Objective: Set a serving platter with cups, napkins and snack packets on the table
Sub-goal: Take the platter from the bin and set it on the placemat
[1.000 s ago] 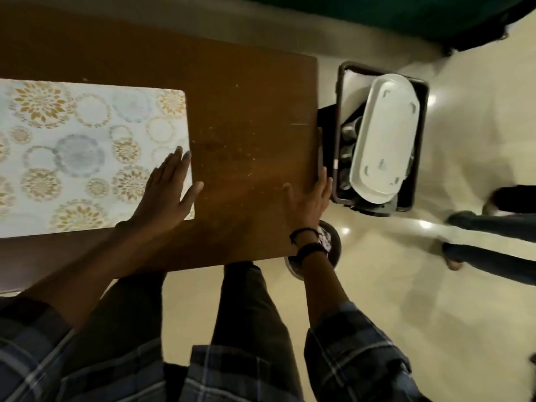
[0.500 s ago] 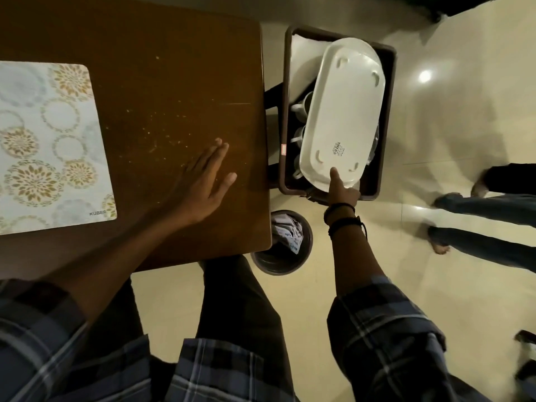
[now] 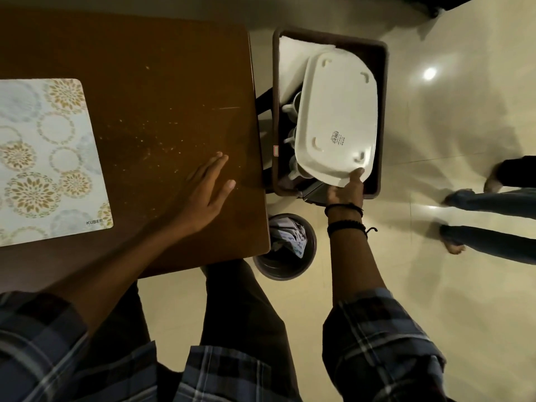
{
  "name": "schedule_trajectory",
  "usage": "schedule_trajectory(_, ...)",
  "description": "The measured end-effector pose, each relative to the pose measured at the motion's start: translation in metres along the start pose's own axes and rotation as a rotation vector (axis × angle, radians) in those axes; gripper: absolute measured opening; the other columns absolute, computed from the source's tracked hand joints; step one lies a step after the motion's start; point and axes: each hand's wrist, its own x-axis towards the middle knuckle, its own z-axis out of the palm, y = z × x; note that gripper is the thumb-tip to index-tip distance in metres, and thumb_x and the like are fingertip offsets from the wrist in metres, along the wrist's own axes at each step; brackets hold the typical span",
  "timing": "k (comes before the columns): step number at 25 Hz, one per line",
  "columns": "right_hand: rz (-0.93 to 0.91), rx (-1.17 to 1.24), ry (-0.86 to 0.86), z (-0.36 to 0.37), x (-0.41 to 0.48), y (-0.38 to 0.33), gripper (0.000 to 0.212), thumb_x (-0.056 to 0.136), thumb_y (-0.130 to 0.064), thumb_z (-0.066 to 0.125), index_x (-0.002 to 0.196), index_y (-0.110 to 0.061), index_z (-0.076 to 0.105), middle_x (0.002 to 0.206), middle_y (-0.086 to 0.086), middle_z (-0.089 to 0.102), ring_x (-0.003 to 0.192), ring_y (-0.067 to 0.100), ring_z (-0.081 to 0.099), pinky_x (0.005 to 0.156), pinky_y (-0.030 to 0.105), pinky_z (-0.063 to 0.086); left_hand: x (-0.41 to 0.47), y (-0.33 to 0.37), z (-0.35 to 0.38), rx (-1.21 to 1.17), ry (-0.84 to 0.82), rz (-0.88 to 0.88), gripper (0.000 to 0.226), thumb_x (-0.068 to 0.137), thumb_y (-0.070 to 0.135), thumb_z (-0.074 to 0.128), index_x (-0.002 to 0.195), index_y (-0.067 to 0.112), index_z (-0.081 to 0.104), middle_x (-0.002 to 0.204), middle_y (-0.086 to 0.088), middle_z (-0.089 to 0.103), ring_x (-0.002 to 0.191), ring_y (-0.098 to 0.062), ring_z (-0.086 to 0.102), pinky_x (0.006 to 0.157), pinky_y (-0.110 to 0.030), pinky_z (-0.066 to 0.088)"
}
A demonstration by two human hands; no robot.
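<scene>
R hand: your R hand (image 3: 345,189) grips the near short edge of the serving platter (image 3: 338,117). Thumb lies on top of the rim; the other fingers go under it, out of sight.
L hand: your L hand (image 3: 207,192) lies palm-down on the table (image 3: 162,82) near its right edge, fingers straight and slightly spread, holding nothing.
Wrist: two dark bands (image 3: 345,219) sit on your R wrist.
Platter: white, oblong, upside down w/ small feet and a barcode sticker facing up. It sits tilted inside the crate (image 3: 383,111), covering most of the opening, long axis running away from you.
Crate: dark brown, rectangular, just beside the table's right edge, on something lower than the tabletop.
Cups: white cups (image 3: 293,103) stand in the crate along the platter's left side, partly under it; can't tell how many.
Far corner: a white sheet (image 3: 293,55) fills the crate's far-left corner; napkins or cloth, can't tell.
Table: brown wood, speckled w/ pale crumbs.
Placemat: a floral placemat (image 3: 43,158) marked KUBER lies at the left, well apart from your L hand.
Floor: a round wastebasket (image 3: 285,268) w/ crumpled paper stands by the table's near-right corner, between your arms. Another person's legs (image 3: 493,201) show at the right on glossy tile.
</scene>
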Motion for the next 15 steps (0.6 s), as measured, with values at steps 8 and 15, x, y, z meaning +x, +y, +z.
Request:
schedule_trajectory(8,-0.279,-0.233,-0.471,-0.038,-0.091,0.006,0.037,0.097,-0.036,0.05,0.134,-0.033,0.045,0.123,-0.015,0.067,0.116,0.006,0.062,0.093,0.029,0.054,-0.027,-0.035,-0.049,-0.25,0.104,-0.13,0.067,0.086,0.07,0.031,0.144,0.037,0.027,0.155,0.002,0.031,0.138,-0.013,0.032,0.104,-0.034,0.034)
schedule_trajectory(15,0.019,-0.389,-0.805,-0.046,-0.15,0.054,0.036,0.098,-0.014,0.041,0.127,-0.023,0.06,0.126,0.004,0.066,0.115,0.022,0.063,0.086,0.033,0.057,-0.042,-0.047,-0.137,-1.086,0.158,-0.584,0.07,0.089,0.068,0.032,0.136,0.018,0.044,0.133,-0.006,0.057,0.12,-0.024,0.055,0.092,-0.049,0.049)
